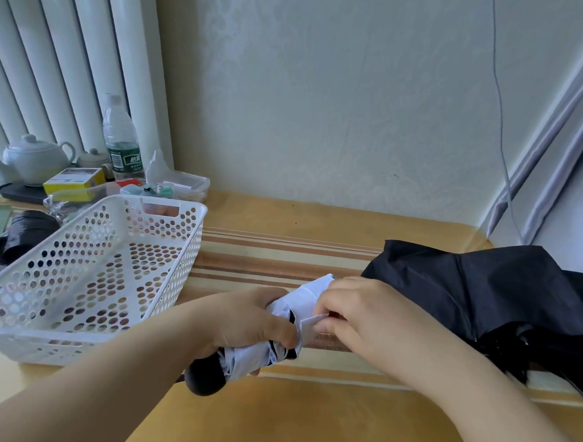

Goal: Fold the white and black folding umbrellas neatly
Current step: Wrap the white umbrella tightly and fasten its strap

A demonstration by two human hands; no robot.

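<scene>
The white folding umbrella (305, 298) is rolled up and held above the table's front middle. Its black round handle (206, 377) points toward me. My left hand (245, 322) grips the rolled canopy just above the handle. My right hand (356, 317) pinches the white closing strap (312, 322) against the canopy. The black umbrella (500, 296) lies loose and unrolled on the table at the right, just behind my right hand.
A white perforated basket (88, 337) stands at the left on the striped yellow tablecloth (282, 254). Behind it are a teapot (35, 161), a water bottle (120, 136), a yellow box (74, 181) and small clutter. A wall runs along the back.
</scene>
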